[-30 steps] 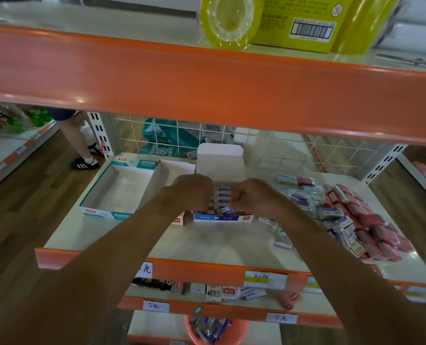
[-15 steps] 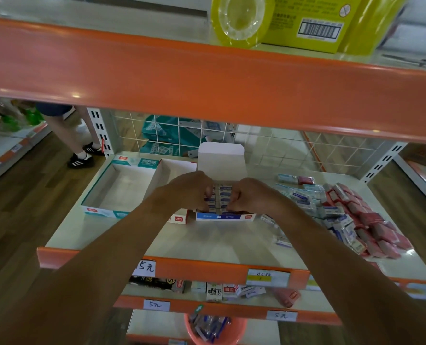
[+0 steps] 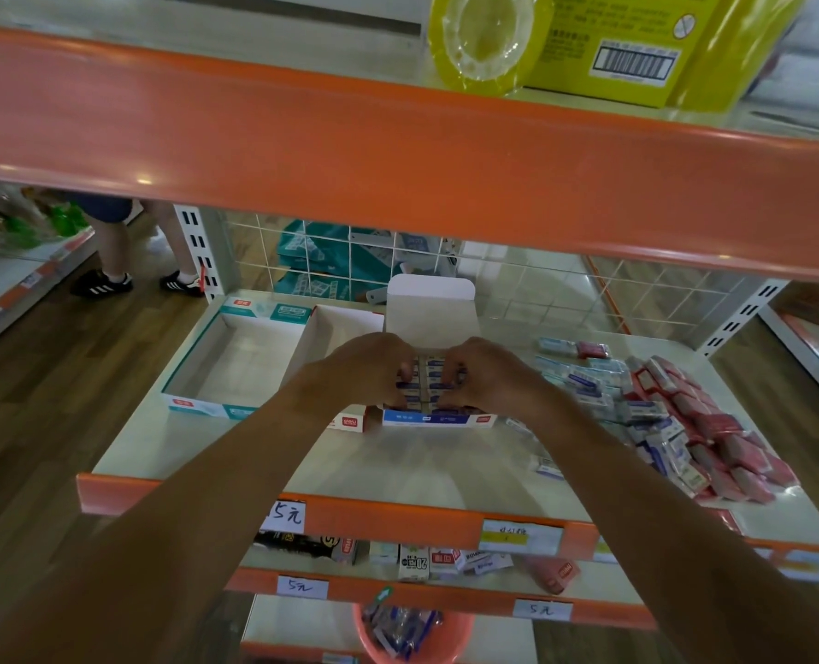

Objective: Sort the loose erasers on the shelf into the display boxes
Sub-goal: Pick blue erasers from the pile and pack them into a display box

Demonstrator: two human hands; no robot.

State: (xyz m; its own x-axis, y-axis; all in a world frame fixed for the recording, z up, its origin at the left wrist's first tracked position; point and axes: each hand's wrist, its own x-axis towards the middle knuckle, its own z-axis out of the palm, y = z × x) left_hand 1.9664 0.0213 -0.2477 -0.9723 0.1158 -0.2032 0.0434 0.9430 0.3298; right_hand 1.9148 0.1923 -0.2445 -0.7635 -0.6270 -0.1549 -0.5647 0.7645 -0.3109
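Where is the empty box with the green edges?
In the head view, the empty teal-edged box sits at the left of the middle shelf, right beside the red-labelled box and just left of the left hand.

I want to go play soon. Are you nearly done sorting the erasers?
Not nearly. Done: the blue-fronted display box holds rows of blue-wrapped erasers. In hand: the left hand and right hand both touch those rows. Left: the teal display box looks empty, and a big pile of loose erasers, blue and red, lies on the shelf at the right.
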